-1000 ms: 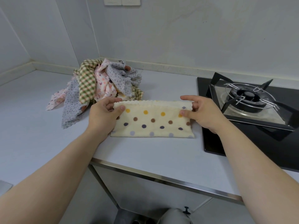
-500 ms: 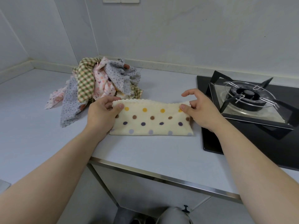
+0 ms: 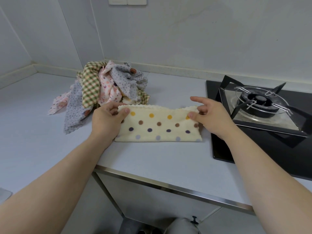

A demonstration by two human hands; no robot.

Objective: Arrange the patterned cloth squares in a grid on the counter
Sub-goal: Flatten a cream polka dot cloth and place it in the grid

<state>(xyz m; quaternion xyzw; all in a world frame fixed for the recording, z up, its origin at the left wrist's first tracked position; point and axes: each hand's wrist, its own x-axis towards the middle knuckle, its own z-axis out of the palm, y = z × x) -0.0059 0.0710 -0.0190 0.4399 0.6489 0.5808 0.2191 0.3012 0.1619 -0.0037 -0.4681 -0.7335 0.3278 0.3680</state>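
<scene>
A cream cloth with coloured polka dots (image 3: 158,126) lies folded in half on the pale counter (image 3: 152,159), its scalloped edges at the far side. My left hand (image 3: 108,120) pinches its upper left corner between thumb and fingers. My right hand (image 3: 211,117) pinches the upper right corner, index finger held up above it. Behind and to the left sits a heap of patterned cloths (image 3: 104,92): green check, pink floral and grey dotted ones, tangled together.
A black gas hob (image 3: 263,115) with a metal pan support borders the cloth on the right. The counter's metal front edge (image 3: 168,186) runs close below. Walls close the back and left; sockets (image 3: 127,0) sit high on the wall.
Both hands have shifted up along the cloth's far edge and now pinch its top corners. The right hand's fingers closed on the corner after hovering loosely half a second ago.
</scene>
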